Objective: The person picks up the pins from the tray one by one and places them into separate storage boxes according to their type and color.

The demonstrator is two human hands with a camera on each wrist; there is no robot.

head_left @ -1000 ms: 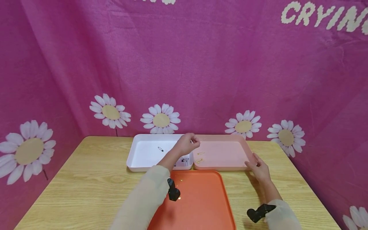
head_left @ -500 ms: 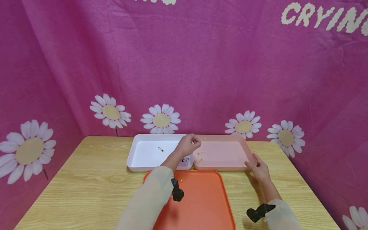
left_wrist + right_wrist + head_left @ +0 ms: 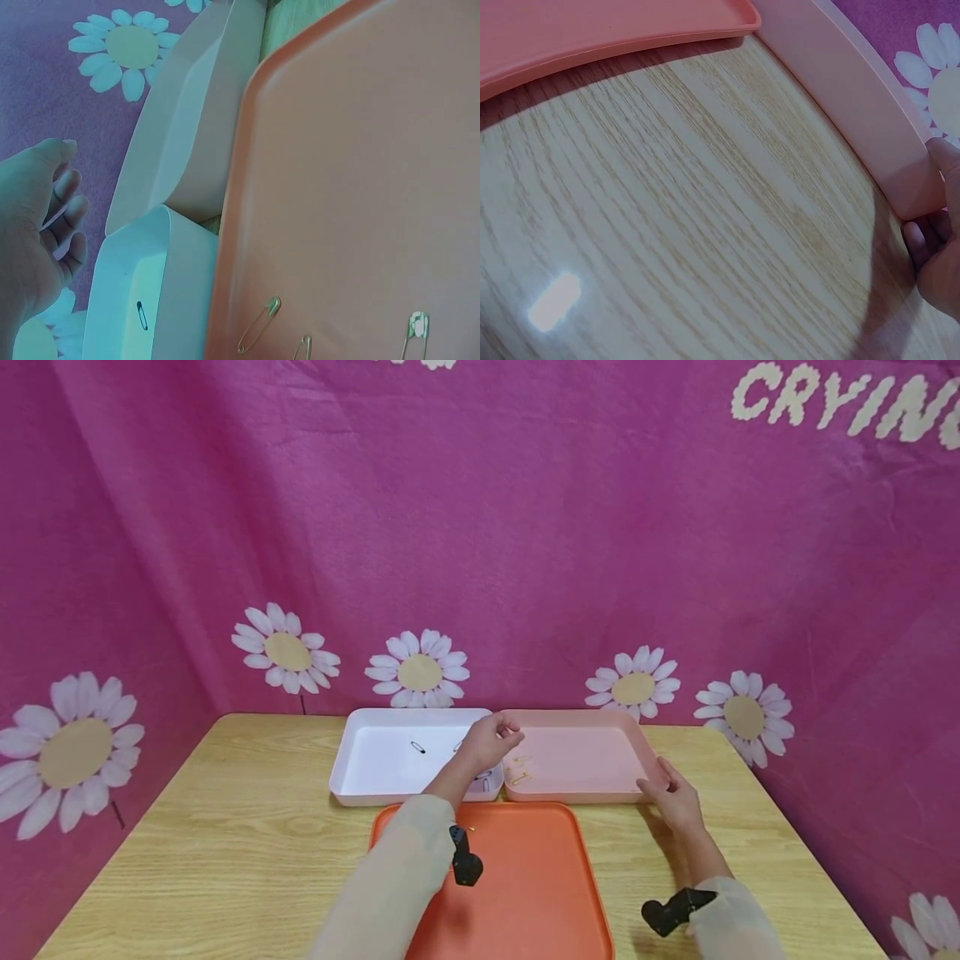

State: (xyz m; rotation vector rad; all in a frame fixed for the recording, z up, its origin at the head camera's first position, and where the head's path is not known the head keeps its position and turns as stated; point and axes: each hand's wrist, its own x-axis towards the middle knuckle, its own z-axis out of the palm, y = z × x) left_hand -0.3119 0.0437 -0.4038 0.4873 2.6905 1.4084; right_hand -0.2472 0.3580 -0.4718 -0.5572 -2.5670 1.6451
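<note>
My left hand [image 3: 491, 742] hovers over where the white tray [image 3: 375, 717] and the pink tray [image 3: 585, 792] meet. Its fingers are loosely bent, the thumb stands apart from them, and nothing shows between them in the left wrist view. With thumb at the rim and fingers below, my right hand [image 3: 678, 802] grips the pink tray's near right corner. Several gold safety pins [image 3: 520, 778] lie at the pink tray's left end. Black safety pins [image 3: 417, 747] lie in the white tray, some partly hidden by my left arm.
An orange tray [image 3: 525, 893] lies in front of both, partly under my left forearm. Gold safety pins [image 3: 259, 326] rest on it. All trays stand on a wooden table [image 3: 247, 843], with a purple daisy-print cloth [image 3: 525, 543] hanging behind.
The thin glint by my left fingertips is gone, and the thumb and fingers have parted. Another gold pin shows near the others in the pink tray. My right hand has stayed put.
</note>
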